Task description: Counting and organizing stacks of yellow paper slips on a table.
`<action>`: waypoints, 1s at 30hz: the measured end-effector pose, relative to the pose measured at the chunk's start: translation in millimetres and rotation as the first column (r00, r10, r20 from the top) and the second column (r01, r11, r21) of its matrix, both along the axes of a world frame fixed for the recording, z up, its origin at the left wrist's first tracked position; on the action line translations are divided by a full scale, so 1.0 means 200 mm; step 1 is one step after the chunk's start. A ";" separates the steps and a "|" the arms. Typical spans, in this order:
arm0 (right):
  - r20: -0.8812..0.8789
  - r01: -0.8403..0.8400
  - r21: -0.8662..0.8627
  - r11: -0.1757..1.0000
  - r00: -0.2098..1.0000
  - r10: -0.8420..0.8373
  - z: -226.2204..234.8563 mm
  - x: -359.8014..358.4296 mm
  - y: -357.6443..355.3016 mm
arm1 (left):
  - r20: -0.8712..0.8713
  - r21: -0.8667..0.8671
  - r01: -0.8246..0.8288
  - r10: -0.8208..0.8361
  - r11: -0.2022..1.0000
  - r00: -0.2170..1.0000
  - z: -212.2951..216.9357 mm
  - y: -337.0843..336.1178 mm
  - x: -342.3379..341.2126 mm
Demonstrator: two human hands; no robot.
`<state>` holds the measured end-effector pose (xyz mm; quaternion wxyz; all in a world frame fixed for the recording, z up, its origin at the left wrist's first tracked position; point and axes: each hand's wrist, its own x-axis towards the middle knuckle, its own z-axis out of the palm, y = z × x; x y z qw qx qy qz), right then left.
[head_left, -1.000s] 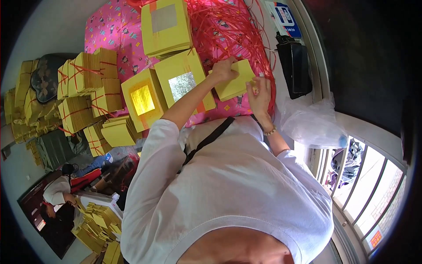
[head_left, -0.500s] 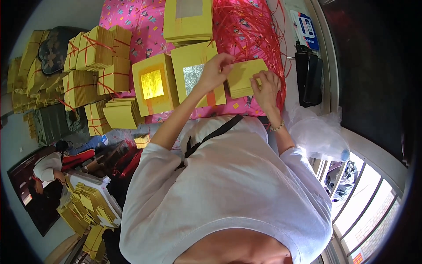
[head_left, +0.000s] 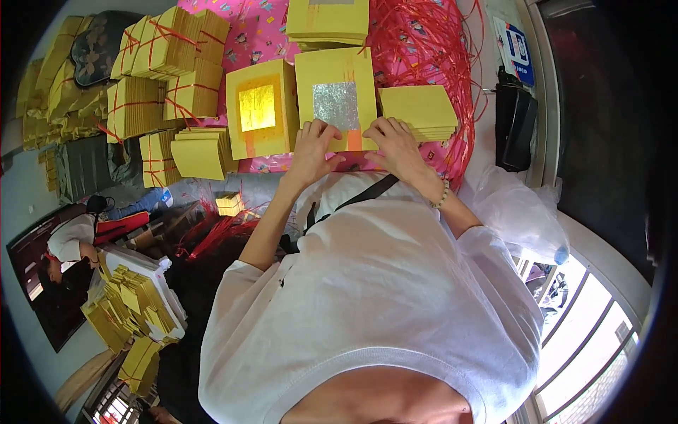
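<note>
Silver-square stack (head_left: 335, 99): lies on the pink cover (head_left: 247, 35), straight ahead, a silvery square on its yellow top sheet and an orange strip toward its near edge.
Left hand (head_left: 311, 150): at that stack's near left corner, loosely spread, fingers bent and thumb held away from them; I cannot tell how firmly the fingertips meet the paper.
Right hand (head_left: 400, 150): at the near right corner, fingers curved, thumb likewise apart from them (a beaded bracelet (head_left: 443, 194) circles that wrist); its contact with the paper is equally hard to judge.
Gold-square stack (head_left: 259, 109): just to the left, its shiny square framed in orange.
Plain stack (head_left: 418, 107): just to the right, layers showing along its near edge.
Far stack (head_left: 328, 25): beyond the silver-square one, only partly in view.
Red ribbons (head_left: 424, 49): a loose tangle at the far right of the cover.
Tied bundles (head_left: 169, 53): piled at the left, yellow, bound in red.
Black case (head_left: 514, 124): at the right, beyond a clear plastic bag (head_left: 519, 212).
</note>
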<state>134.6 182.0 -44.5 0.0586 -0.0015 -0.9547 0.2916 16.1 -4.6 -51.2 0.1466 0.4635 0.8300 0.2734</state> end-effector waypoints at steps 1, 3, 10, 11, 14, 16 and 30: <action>-0.001 -0.002 0.002 1.000 1.000 0.002 -0.01 0.00 0.00 | -0.014 -0.006 0.001 -0.001 1.000 1.000 -0.01 0.00 0.00; 0.016 0.031 -0.013 0.999 0.999 -0.031 -0.04 -0.01 -0.01 | -0.027 -0.016 -0.004 0.003 1.000 1.000 -0.02 0.00 -0.01; 0.034 -0.037 -0.131 0.991 0.999 0.041 -0.05 -0.01 0.04 | 0.076 0.073 0.021 -0.027 0.997 0.997 -0.03 -0.02 -0.07; 0.050 -0.026 -0.142 0.990 0.998 0.033 -0.04 -0.02 0.04 | 0.102 0.086 0.022 -0.030 0.996 0.994 -0.03 -0.02 -0.07; 0.080 -0.005 -0.153 0.988 0.997 0.017 -0.03 -0.03 0.04 | 0.144 0.103 0.013 -0.027 0.995 0.989 -0.04 -0.03 -0.09; 0.093 0.005 -0.153 0.988 0.996 0.009 -0.03 -0.03 0.04 | 0.145 0.104 0.013 -0.028 0.995 0.989 -0.05 -0.03 -0.08; 0.126 0.066 -0.176 0.982 0.991 -0.044 -0.02 -0.04 0.03 | 0.162 0.065 0.036 -0.046 0.997 0.986 -0.06 -0.02 -0.10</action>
